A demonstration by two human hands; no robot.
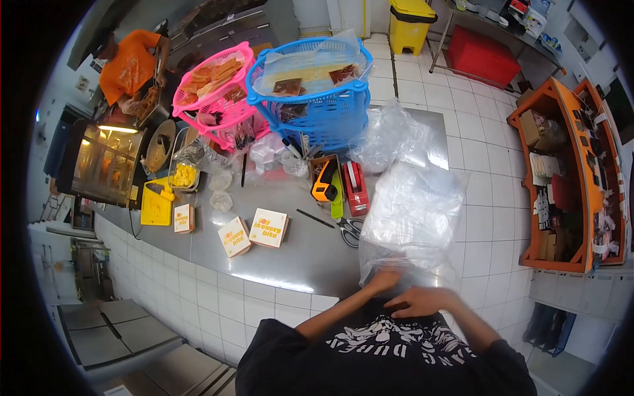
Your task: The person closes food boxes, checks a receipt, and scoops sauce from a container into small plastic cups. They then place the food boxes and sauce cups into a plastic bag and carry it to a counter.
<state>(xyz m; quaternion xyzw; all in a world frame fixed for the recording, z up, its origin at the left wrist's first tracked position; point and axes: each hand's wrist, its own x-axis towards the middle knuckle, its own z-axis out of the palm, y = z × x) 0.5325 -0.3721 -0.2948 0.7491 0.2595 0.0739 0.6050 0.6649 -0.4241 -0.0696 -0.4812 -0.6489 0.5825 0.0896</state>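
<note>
A large clear plastic bag with pale contents lies at the right end of the steel table. My left hand reaches to the near, crumpled end of the bag; its fingers are partly hidden by plastic, and its grip cannot be made out. Beside it, my right hand is held over the front of my black shirt, below the bag's near edge, with its fingers apart. Black-handled scissors lie just left of the bag, near a red tape dispenser.
Blue and pink baskets stand at the table's back. Small boxes, a yellow tray and a heated display case are to the left. Another person in orange stands beyond. Orange shelving is at right.
</note>
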